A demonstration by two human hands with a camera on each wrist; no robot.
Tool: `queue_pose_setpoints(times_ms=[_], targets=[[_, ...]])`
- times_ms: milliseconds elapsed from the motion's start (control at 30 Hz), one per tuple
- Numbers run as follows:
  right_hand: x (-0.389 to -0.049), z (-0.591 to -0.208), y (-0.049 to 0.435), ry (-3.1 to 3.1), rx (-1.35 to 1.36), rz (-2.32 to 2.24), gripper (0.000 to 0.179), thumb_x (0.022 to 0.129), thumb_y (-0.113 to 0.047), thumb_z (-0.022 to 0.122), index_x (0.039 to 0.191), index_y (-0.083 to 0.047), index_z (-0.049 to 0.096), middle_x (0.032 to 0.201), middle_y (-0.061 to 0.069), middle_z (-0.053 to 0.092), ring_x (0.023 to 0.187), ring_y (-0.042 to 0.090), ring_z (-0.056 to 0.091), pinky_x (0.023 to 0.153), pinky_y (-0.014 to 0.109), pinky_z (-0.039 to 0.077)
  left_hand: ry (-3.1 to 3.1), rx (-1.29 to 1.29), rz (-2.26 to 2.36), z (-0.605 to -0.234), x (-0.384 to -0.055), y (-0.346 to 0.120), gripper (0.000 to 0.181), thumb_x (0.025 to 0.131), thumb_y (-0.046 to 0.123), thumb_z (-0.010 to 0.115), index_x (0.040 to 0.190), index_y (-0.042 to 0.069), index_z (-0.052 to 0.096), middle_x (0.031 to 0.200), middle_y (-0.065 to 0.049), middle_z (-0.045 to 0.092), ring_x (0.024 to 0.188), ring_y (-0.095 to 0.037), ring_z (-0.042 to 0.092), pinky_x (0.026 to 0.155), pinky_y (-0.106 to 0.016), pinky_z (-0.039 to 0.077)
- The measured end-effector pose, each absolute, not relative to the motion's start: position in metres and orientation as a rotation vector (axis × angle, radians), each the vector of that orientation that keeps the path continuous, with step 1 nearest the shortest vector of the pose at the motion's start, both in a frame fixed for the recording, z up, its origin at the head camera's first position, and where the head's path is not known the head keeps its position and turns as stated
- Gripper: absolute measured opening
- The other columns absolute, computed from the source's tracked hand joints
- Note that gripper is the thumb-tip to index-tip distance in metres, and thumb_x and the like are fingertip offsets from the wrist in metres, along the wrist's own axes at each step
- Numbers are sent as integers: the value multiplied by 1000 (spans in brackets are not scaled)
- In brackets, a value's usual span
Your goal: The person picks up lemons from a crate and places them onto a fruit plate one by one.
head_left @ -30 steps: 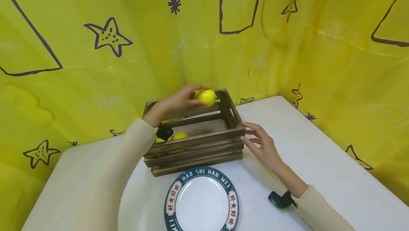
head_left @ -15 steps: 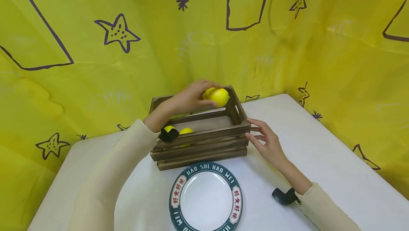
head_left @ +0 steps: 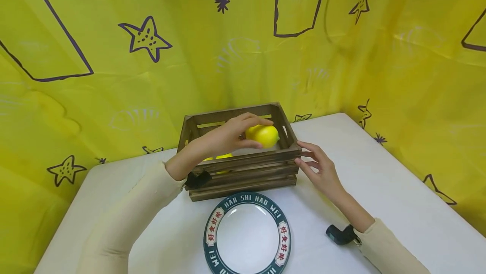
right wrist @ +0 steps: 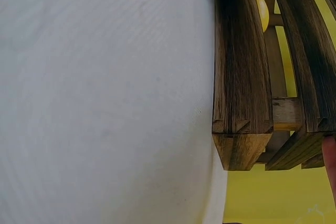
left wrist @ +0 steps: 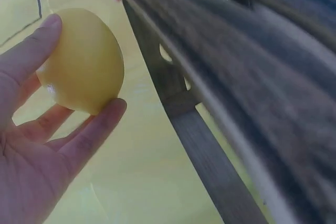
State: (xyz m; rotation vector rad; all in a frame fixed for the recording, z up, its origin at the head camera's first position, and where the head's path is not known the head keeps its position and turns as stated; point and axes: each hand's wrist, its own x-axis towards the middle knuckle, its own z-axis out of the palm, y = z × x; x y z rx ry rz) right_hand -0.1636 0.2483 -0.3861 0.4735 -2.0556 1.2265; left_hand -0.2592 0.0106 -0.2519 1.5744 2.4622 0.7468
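Note:
My left hand (head_left: 231,134) grips a yellow lemon (head_left: 267,136) over the right half of a dark wooden slatted crate (head_left: 243,173). In the left wrist view, the thumb and fingers curve round the lemon (left wrist: 86,59), beside the crate's rim (left wrist: 157,35). In the head view the lemon overlaps the crate's opening, just above the front rim. My right hand (head_left: 320,170) touches the crate's right front corner with thumb and fingertips, fingers only slightly bent. The right wrist view has one fingertip (right wrist: 329,153) at a slat's end. More lemons (head_left: 224,157) lie inside the crate's left part, partly hidden.
A white plate (head_left: 248,240) with a dark green lettered rim lies in front of the crate. Everything stands on a white-covered table (head_left: 379,189). Behind it hangs a yellow cloth (head_left: 190,67) with dark drawings, close to the crate's back. Both wrists wear small black cameras (head_left: 339,235).
My left hand has carried the lemon to the right and then lowered it from the back rim's height toward the front rim. My right hand stays at the crate's corner. The view has shifted slightly.

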Motion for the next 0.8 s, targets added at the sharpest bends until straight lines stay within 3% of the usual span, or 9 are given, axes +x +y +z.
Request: queue_pose_setpoints(times_ms=[167,333,600,800], targets=[[-164,-387,249,-2047,475,1236,52,75,25,66,124,11,53,123,12,59,101,-10,56,77,9,51,2447,1559,743,-254,-247,6,60,87,17,73,143,13,49,140,-11,49,123,-26,47,102,-40,48],[-164,-387,248,-2037,480,1247,52,75,25,66,123,11,53,125,-4,57,101,-10,57,76,9,51,2419,1634,746,-257,-235,-1,60,87,19,73,142,13,50,141,-9,48,126,-24,47,102,-34,47],[-164,-386,248,-2055,466,1239,52,76,24,66,124,10,53,126,-7,56,101,-11,56,77,8,50,2377,1762,650,-269,-212,-7,57,89,26,70,142,14,50,141,-8,49,122,-22,51,103,-30,46],[-163,-386,248,-2088,444,1219,52,77,22,66,126,9,52,126,7,57,102,-14,54,77,7,50,2356,1817,620,-275,-201,-12,56,92,25,68,143,15,49,140,-9,49,122,-21,52,103,-30,46]])
